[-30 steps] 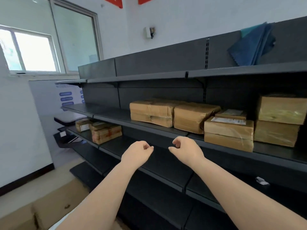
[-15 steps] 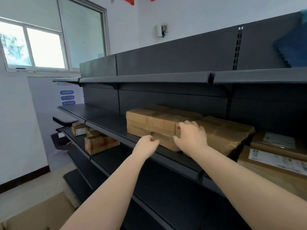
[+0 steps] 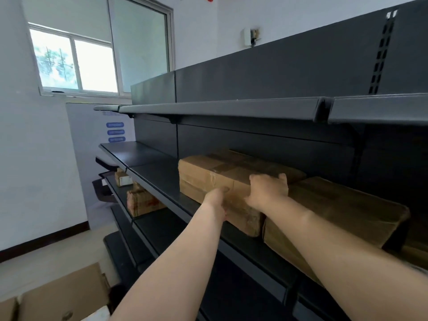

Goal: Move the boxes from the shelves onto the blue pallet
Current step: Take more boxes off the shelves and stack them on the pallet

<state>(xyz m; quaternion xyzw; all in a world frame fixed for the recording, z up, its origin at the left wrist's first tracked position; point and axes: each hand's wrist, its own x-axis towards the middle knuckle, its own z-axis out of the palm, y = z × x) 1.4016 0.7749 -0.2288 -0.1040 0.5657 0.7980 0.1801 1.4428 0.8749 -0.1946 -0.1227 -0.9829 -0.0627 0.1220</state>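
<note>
Head view: you look along a dark metal shelf unit [image 3: 162, 179], both your bare forearms reaching forward to its middle shelf.
Right hand: your right hand [image 3: 268, 191] is on the upper box [image 3: 208, 169] of a two-high stack, fingers curled over its top edge at the near end, thumb down the front face, so it grips that box.
Left hand: your left hand [image 3: 217, 198] sits lower, against the front of the stack about where the two boxes meet; its fingers are turned away from you and I cannot tell whether they curl round anything or only press.
Stack: the upper box lies flat on the lower box [image 3: 245, 218], both brown cardboard with tape, on the middle shelf.
Neighbour: a larger box [image 3: 335, 216] lies just beside the stack on its right, on the same shelf, touching or nearly touching it.
Lower shelf: a taped box with red marks [image 3: 141, 202] and, further back, a small box with a white label [image 3: 122, 179] sit on the shelf below, well apart from your hands.
Floor: flattened cardboard [image 3: 58, 297] lies at bottom left.
Background: a window [image 3: 74, 63] is in the white wall at left.
Pallet: the blue pallet is out of sight.
</note>
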